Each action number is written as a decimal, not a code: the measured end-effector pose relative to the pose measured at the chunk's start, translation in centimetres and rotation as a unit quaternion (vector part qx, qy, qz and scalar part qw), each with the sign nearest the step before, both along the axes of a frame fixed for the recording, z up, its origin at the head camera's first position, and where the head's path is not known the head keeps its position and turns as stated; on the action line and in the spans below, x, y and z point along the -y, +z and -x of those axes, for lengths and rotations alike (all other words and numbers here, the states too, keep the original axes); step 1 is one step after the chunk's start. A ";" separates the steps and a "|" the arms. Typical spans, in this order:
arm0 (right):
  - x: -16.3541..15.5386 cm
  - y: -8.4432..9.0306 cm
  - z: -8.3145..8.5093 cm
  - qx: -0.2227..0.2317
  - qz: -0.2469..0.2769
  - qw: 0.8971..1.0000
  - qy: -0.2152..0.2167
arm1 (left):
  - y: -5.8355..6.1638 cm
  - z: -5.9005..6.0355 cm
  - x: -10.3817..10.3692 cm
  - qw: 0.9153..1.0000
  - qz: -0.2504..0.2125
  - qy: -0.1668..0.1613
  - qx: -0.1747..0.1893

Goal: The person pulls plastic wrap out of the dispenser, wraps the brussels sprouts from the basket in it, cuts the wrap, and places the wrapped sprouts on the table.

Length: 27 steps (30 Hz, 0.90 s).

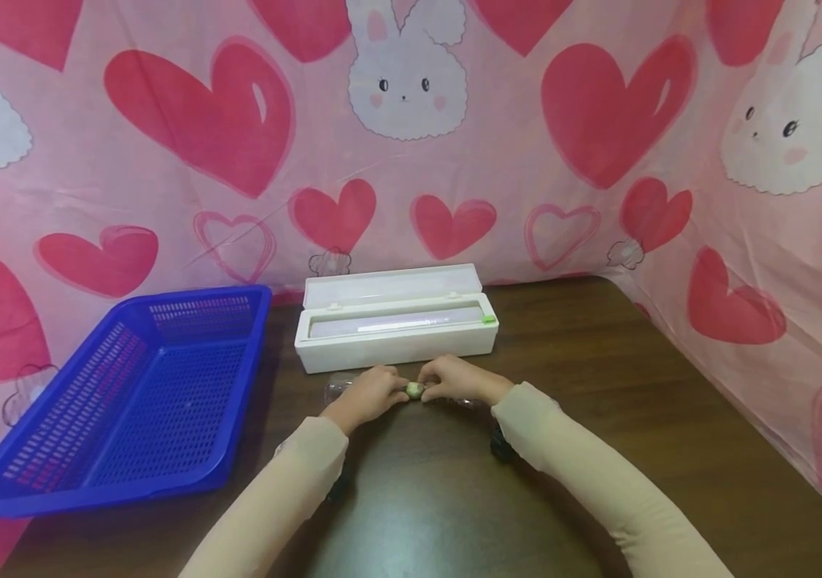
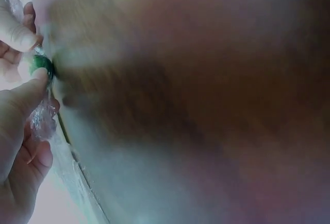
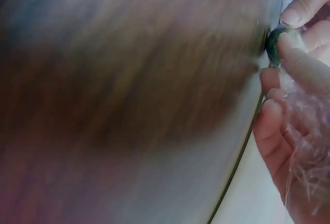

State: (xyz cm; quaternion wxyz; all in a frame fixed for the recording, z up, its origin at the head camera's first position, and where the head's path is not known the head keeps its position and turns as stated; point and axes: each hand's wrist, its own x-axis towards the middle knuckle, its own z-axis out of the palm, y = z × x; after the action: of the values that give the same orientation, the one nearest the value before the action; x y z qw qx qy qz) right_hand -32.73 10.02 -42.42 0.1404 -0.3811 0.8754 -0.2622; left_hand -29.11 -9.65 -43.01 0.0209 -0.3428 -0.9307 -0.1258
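A small round green item (image 1: 414, 391) wrapped in clear cling film (image 3: 309, 147) is held between both hands, low over the table. My left hand (image 1: 371, 393) pinches the film at the item's left side, its thumb against the green surface in the left wrist view. On the other side my right hand (image 1: 460, 380) pinches the twisted wrap, thumb and fingers close to the item. Crumpled loose film (image 2: 44, 121) trails among the left fingers. The film covers the item, and I cannot tell what kind of thing it is.
Just behind the hands stands a long white film dispenser box (image 1: 396, 347), lid (image 1: 392, 285) raised, with a green slider (image 1: 488, 319) at its right end. A blue plastic basket (image 1: 238, 401) sits to the left on the dark wooden table (image 1: 570, 345). A heart-patterned curtain (image 1: 411, 168) hangs behind.
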 end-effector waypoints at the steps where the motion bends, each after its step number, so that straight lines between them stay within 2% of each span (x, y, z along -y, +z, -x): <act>1: 0.0 0.0 -0.1 0.003 -0.001 1.000 -0.006 | 0.1 0.0 0.0 1.000 0.008 -0.007 -0.008; 5: 0.3 0.2 -0.2 0.007 -0.002 1.000 -0.025 | 0.1 0.1 -0.1 0.999 0.030 -0.020 -0.038; 13: 0.4 0.1 -0.2 -0.025 -0.003 1.000 -0.016 | 0.0 0.1 -0.1 0.992 0.055 0.001 -0.115; 21: 0.2 -0.1 -0.1 -0.042 0.010 0.999 0.008 | 0.1 0.0 0.1 0.990 0.067 -0.022 -0.123; 27: 0.2 -0.3 -0.2 -0.043 0.013 0.999 0.009 | -0.1 0.0 0.2 0.986 0.080 -0.033 -0.143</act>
State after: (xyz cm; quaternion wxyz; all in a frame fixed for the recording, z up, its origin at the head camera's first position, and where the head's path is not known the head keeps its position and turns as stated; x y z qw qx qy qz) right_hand -32.53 9.85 -42.76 0.1002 -0.4018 0.8737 -0.2554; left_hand -29.10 -9.88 -43.13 0.1223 -0.3887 -0.9132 -0.0012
